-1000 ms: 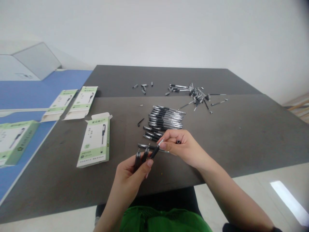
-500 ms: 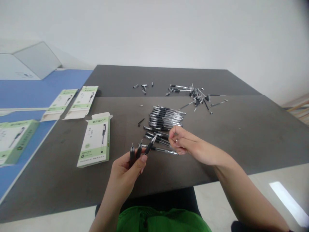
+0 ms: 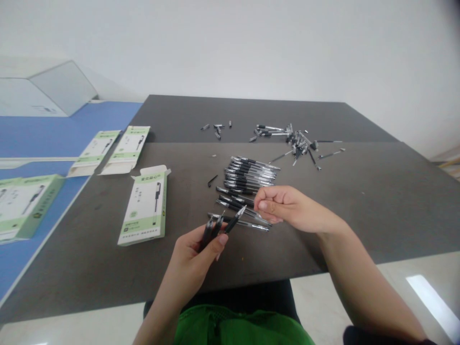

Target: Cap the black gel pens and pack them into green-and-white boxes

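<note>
Three uncapped black gel pens are held in my left hand, their tips pointing up and fanned apart. Just right of those tips is my right hand, its fingers curled closed; whatever they may hold is hidden. Beneath and behind both hands lies a row of capped gel pens on the dark table, with a few more capped pens lying loosely nearer to me. A small black pen clip or cap piece rests left of the row.
A white and green pen box with its flap open lies on the left, with more such boxes behind it. Pen parts and refills are heaped at the back right. Several loose caps lie at the back of the table.
My left hand has moved a little right, its pens tilting further rightward. The right hand has turned slightly, its thumb now showing against the curled fingers. The whole view has shifted slightly.
</note>
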Demonstrator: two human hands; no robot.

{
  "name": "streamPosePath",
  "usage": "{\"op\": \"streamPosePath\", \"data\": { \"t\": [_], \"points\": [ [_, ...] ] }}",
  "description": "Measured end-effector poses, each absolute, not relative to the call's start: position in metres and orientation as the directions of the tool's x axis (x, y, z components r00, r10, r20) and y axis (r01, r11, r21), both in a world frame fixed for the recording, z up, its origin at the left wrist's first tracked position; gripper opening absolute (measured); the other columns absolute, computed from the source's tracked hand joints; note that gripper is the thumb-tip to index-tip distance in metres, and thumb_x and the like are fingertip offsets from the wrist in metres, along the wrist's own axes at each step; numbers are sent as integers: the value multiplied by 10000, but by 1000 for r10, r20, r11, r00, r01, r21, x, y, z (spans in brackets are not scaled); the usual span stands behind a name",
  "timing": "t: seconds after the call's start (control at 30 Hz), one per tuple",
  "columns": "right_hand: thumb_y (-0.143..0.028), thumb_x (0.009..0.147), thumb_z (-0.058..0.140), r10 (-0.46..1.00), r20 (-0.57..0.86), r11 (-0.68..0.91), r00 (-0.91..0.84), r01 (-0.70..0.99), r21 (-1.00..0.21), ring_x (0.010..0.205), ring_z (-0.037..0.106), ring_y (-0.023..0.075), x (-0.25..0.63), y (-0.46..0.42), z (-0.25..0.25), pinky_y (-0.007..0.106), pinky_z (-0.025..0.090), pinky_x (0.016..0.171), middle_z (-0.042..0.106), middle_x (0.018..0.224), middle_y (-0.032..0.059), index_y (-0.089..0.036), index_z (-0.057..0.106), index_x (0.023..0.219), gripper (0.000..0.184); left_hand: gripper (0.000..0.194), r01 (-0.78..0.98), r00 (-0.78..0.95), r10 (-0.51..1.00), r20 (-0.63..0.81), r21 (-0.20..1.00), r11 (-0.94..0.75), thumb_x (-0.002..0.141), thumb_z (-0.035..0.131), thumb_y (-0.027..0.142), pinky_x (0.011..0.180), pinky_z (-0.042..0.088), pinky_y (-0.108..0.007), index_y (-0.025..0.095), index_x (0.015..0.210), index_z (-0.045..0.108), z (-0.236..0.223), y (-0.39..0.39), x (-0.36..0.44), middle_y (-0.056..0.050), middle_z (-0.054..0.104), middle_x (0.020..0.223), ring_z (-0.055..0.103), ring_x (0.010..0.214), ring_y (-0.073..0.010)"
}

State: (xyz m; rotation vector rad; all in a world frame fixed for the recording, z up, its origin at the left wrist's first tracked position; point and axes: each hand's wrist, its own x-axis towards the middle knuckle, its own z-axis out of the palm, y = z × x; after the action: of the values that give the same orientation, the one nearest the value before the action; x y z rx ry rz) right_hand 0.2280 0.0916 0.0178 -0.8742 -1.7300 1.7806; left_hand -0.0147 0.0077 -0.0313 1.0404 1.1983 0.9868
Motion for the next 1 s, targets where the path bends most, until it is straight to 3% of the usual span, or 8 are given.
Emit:
{"op": "streamPosePath", "data": {
  "t": [0.13, 0.3, 0.4, 0.47, 0.63, 0.77, 1.0],
  "points": [
    [-439, 1017, 572, 808, -69, 26, -585, 154, -988, 562, 377, 98, 230, 90, 22, 260, 287, 548, 448, 613, -56, -111, 711, 1037, 356, 358, -17, 119, 971, -206, 978, 209, 864, 755, 465, 473, 249, -200, 148, 1028, 779, -30, 7, -14, 34, 505, 615, 390, 543, -88],
    [-316, 1055, 479, 787, -86, 71, -611, 228, -971, 652, 428, 128, 229, 80, 38, 260, 355, 607, 443, 701, -43, -156, 626, 1281, 314, 343, 27, 118, 975, -189, 982, 187, 863, 746, 443, 504, 298, -204, 141, 1021, 783, -29, 7, -10, 31, 528, 610, 421, 551, -95],
    [-233, 1061, 434, 788, -59, 100, -613, 222, -970, 707, 476, 128, 224, 70, 50, 251, 405, 661, 491, 761, -44, -212, 525, 1213, 179, 330, 66, 114, 977, -183, 982, 176, 860, 737, 426, 525, 324, -206, 143, 1022, 789, -28, 7, -9, 27, 545, 615, 443, 559, -100],
    [-162, 1043, 426, 799, -59, 161, -599, 308, -938, 717, 500, 119, 220, 65, 58, 241, 412, 676, 528, 787, -47, -232, 492, 1114, 120, 322, 98, 112, 978, -177, 981, 167, 859, 728, 416, 528, 332, -206, 143, 1016, 793, -26, 7, -8, 29, 542, 608, 445, 555, -101],
    [-103, 1005, 459, 797, -40, 370, -603, 538, -757, 782, 571, 116, 207, 62, 73, 237, 414, 709, 641, 887, -19, -215, 582, 1006, 167, 347, 144, 126, 976, -180, 976, 162, 854, 712, 424, 528, 345, -213, 137, 1029, 796, -21, 6, -7, 24, 553, 611, 458, 557, -111],
    [-76, 999, 448, 763, -28, 437, -646, 547, -714, 877, 634, 131, 198, 64, 75, 246, 436, 779, 712, 968, 5, -205, 642, 1042, 236, 351, 154, 166, 969, -182, 975, 157, 871, 697, 429, 533, 341, -218, 136, 1038, 792, -20, 5, -7, 33, 528, 598, 456, 563, -115],
    [-64, 991, 429, 758, -43, 454, -650, 574, -682, 878, 646, 134, 192, 64, 76, 245, 443, 759, 727, 969, 13, -193, 638, 1043, 250, 287, 146, 205, 966, -158, 981, 129, 894, 682, 401, 543, 331, -224, 145, 971, 784, -20, 4, -9, 37, 519, 612, 448, 573, -113]
  ]
}}
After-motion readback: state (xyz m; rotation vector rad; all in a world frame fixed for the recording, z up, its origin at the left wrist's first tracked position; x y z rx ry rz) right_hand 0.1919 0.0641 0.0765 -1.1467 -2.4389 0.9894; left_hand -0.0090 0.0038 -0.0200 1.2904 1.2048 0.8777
